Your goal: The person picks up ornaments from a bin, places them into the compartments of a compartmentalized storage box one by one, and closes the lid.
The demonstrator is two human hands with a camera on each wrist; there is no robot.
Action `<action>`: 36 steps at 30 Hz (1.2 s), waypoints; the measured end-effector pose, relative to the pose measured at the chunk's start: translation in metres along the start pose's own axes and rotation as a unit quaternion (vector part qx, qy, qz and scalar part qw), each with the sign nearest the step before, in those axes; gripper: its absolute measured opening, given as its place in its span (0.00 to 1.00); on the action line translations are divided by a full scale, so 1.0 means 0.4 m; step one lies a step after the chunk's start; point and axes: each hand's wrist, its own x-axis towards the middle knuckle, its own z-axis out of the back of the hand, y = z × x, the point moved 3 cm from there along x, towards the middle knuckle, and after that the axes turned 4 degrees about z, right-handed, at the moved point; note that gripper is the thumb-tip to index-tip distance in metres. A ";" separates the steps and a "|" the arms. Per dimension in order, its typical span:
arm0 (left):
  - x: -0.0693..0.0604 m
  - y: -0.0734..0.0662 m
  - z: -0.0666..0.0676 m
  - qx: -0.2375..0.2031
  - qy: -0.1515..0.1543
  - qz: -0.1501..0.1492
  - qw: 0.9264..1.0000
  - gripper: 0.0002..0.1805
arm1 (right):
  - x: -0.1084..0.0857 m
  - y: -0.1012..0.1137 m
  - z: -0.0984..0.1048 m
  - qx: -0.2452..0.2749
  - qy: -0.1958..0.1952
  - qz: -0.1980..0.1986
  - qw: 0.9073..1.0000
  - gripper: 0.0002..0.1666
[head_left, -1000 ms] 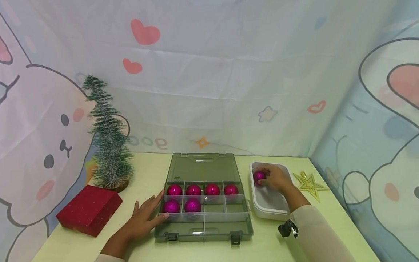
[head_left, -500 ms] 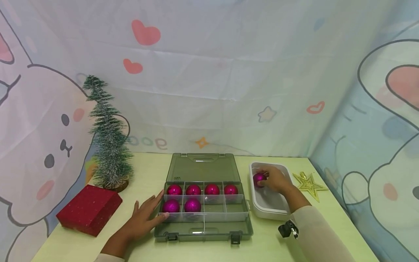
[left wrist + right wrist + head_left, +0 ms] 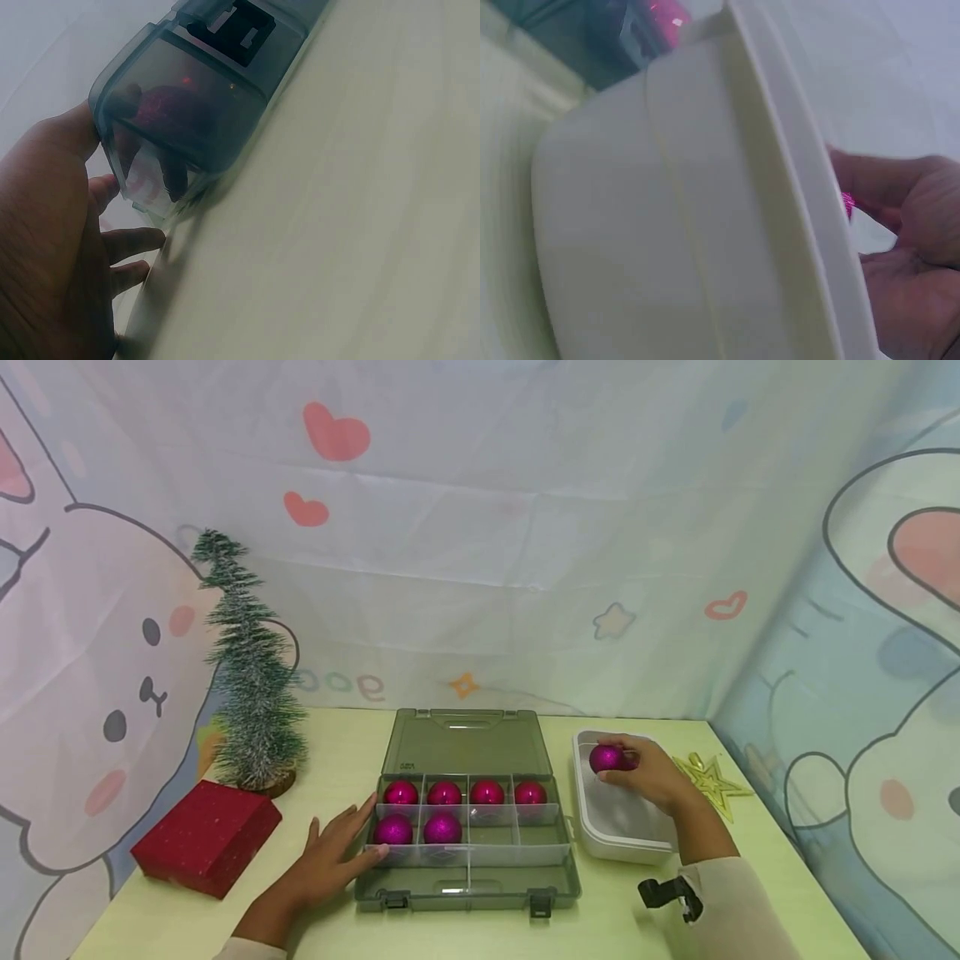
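Observation:
My right hand (image 3: 651, 774) pinches a glittery magenta Christmas ball (image 3: 606, 758) above the white plastic tub (image 3: 622, 856). A further bit of magenta shows behind the fingers; whether it is a second ball, I cannot tell. In the right wrist view the tub wall hides most of the ball. My left hand (image 3: 324, 862) rests with straight fingers along the left side of a clear grey compartment case (image 3: 467, 903), thumb over its edge. Several shiny red-pink balls (image 3: 487, 792) fill its back row. Two glittery magenta balls (image 3: 442, 829) sit in the middle row's left compartments.
The case's lid (image 3: 468, 743) lies tipped back behind it. A small frosted Christmas tree (image 3: 255, 693) and a red box (image 3: 206, 837) stand at the left. A gold star ornament (image 3: 711, 783) lies right of the tub. A printed curtain (image 3: 510, 543) hangs behind the table.
My right hand has lifted the glittery ball up from inside the tub and moved slightly right. The left hand stays on the case.

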 end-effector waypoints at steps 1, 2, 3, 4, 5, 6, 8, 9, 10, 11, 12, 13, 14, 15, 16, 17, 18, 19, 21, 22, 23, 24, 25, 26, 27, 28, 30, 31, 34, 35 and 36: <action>0.000 0.000 0.000 -0.001 0.000 0.000 1.000 0.48 | -0.004 0.001 0.003 -0.002 -0.013 0.000 1.000 0.36; 0.000 0.000 0.000 -0.001 -0.001 0.000 1.000 0.48 | -0.009 0.001 0.006 -0.007 -0.027 -0.001 1.000 0.37; 0.000 0.000 0.000 -0.002 0.000 -0.001 1.000 0.48 | -0.013 0.001 0.009 -0.006 -0.041 -0.001 0.999 0.38; 0.001 0.000 0.000 -0.003 0.001 -0.001 1.000 0.48 | -0.017 0.001 0.010 -0.002 -0.053 -0.004 0.999 0.38; 0.001 0.000 0.001 -0.002 0.001 -0.001 1.000 0.48 | -0.020 0.001 0.011 0.002 -0.063 -0.006 0.998 0.39; 0.001 0.000 0.001 -0.003 0.002 -0.001 1.000 0.48 | -0.024 0.000 0.013 0.008 -0.073 -0.008 0.997 0.39; 0.001 0.002 0.000 -0.003 0.001 -0.002 1.000 0.48 | -0.032 0.000 0.014 0.022 -0.087 -0.017 0.996 0.38; 0.001 0.003 -0.001 -0.003 0.001 -0.002 1.000 0.48 | -0.036 0.000 0.014 0.031 -0.091 -0.021 0.995 0.38; 0.001 0.004 -0.001 -0.003 -0.001 -0.003 1.000 0.48 | -0.040 0.001 0.015 0.037 -0.093 -0.027 0.995 0.38; 0.001 0.005 -0.001 -0.002 -0.002 -0.003 1.000 0.48 | -0.044 0.002 0.015 0.044 -0.095 -0.032 0.994 0.38; 0.001 0.006 -0.002 -0.002 -0.002 -0.004 1.000 0.48 | -0.048 0.003 0.016 0.046 -0.097 -0.037 0.993 0.38; 0.002 0.007 -0.002 -0.001 -0.004 -0.004 1.000 0.48 | -0.051 0.006 0.016 0.049 -0.099 -0.042 0.993 0.38; 0.002 0.008 -0.002 -0.001 -0.004 -0.005 1.000 0.48 | -0.054 0.008 0.016 0.054 -0.102 -0.047 0.992 0.38; 0.003 0.009 -0.003 -0.001 -0.005 -0.005 1.000 0.48 | -0.057 0.011 0.016 0.055 -0.103 -0.052 0.992 0.38; 0.003 0.010 -0.003 -0.001 -0.006 -0.005 1.000 0.48 | -0.059 0.014 0.016 0.057 -0.104 -0.055 0.991 0.38; 0.004 0.010 -0.004 0.001 -0.006 -0.005 1.000 0.48 | -0.061 0.017 0.017 0.061 -0.105 -0.056 0.991 0.38; 0.004 0.011 -0.004 0.001 -0.006 -0.005 1.000 0.48 | -0.063 0.021 0.017 0.061 -0.107 -0.056 0.991 0.37; 0.005 0.012 -0.004 0.000 -0.005 -0.005 1.000 0.48 | -0.065 0.025 0.018 0.066 -0.106 -0.056 0.991 0.37; 0.006 0.010 -0.003 -0.003 -0.002 -0.003 1.000 0.48 | -0.068 0.029 0.020 0.069 -0.105 -0.051 0.991 0.37; 0.005 0.009 -0.001 -0.004 -0.001 -0.004 1.000 0.48 | -0.068 0.031 0.021 0.068 -0.104 -0.046 0.991 0.37; 0.004 0.008 0.000 -0.006 -0.001 -0.004 1.000 0.48 | -0.068 0.033 0.022 0.065 -0.103 -0.041 0.992 0.37; 0.003 0.007 0.001 -0.008 -0.001 -0.005 1.000 0.48 | -0.069 0.034 0.022 0.061 -0.102 -0.037 0.992 0.36; 0.002 0.006 0.002 -0.009 -0.001 -0.005 1.000 0.48 | -0.069 0.034 0.023 0.058 -0.100 -0.033 0.993 0.36; 0.000 0.004 0.003 -0.009 -0.001 -0.007 1.000 0.48 | -0.069 0.034 0.023 0.054 -0.099 -0.029 0.993 0.36; -0.001 0.004 0.003 -0.008 -0.003 -0.008 1.000 0.48 | -0.069 0.035 0.022 0.050 -0.098 -0.025 0.994 0.36; -0.001 0.005 0.003 -0.007 -0.005 -0.009 1.000 0.48 | -0.069 0.035 0.021 0.047 -0.096 -0.023 0.994 0.35; 0.000 0.009 0.000 -0.006 -0.007 -0.010 1.000 0.48 | -0.069 0.035 0.020 0.041 -0.090 -0.020 0.995 0.35; 0.000 0.011 -0.001 -0.006 -0.006 -0.010 1.000 0.48 | -0.070 0.035 0.019 0.038 -0.086 -0.017 0.995 0.35; 0.003 0.015 -0.003 -0.006 -0.005 -0.012 1.000 0.48 | -0.070 0.036 0.016 0.034 -0.074 -0.006 0.997 0.34; 0.004 0.016 -0.004 -0.005 -0.005 -0.013 1.000 0.48 | -0.069 0.038 0.015 0.035 -0.072 -0.001 0.997 0.34; 0.005 0.016 -0.003 -0.006 -0.006 -0.014 1.000 0.48 | -0.068 0.040 0.014 0.035 -0.070 0.006 0.997 0.34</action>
